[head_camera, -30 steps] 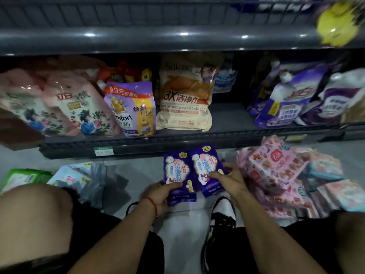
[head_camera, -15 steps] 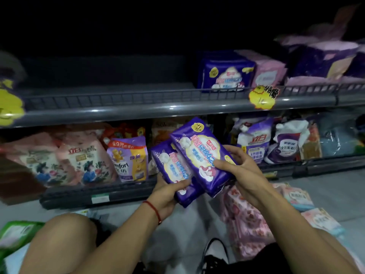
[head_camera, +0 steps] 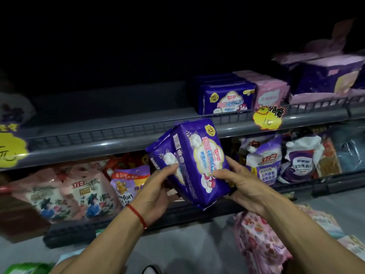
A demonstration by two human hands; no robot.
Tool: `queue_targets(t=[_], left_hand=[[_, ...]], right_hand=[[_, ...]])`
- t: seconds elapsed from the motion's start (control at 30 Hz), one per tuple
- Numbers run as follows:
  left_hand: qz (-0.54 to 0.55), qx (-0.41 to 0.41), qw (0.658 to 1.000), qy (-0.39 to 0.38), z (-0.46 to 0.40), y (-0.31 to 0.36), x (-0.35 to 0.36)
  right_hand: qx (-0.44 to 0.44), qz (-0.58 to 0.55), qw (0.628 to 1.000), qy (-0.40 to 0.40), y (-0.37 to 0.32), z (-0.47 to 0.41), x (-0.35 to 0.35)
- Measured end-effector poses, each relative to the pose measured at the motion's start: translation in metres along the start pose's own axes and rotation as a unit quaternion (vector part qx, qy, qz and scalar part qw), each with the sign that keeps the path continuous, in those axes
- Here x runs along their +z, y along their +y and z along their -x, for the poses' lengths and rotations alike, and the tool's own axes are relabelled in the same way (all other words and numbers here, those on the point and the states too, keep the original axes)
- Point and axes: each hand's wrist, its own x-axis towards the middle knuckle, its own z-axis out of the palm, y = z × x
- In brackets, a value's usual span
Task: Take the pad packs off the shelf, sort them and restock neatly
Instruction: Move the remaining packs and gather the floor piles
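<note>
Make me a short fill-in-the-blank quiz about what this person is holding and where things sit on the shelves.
Both hands hold ____ purple pad packs together.
The left hand wears a ____ string at the wrist.
The matching purple pack on the upper shelf stands beside a ____ pack.
The yellow price tag hangs on the ____ shelf rail.

Missing words: two; red; pink; upper

The rear purple pad pack (head_camera: 160, 155) is mostly hidden behind the front pack (head_camera: 199, 161). The left hand (head_camera: 156, 190) covers the packs' lower left edges. A green pack (head_camera: 25, 268) is cut off at the bottom edge. The yellow price tag (head_camera: 10, 149) on the left is blurred and cropped. Everything above the upper shelf (head_camera: 118, 123) is lost in darkness.
</note>
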Motion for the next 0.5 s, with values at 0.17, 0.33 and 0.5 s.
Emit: queue_targets(t=[0.17, 0.33, 0.5], left_hand=[[-0.015, 0.04, 0.999, 0.026, -0.007, 0.026, 0.008], [-0.043, 0.035, 0.997, 0.044, -0.009, 0.038, 0.015], [-0.146, 0.059, 0.987, 0.032, -0.003, 0.036, 0.016]], right_hand=[[-0.029, 0.015, 0.999, 0.017, -0.009, -0.002, -0.013], [-0.048, 0.049, 0.998, 0.01, -0.015, 0.009, -0.029], [-0.036, 0.099, 0.994, -0.006, -0.013, 0.022, -0.044]])
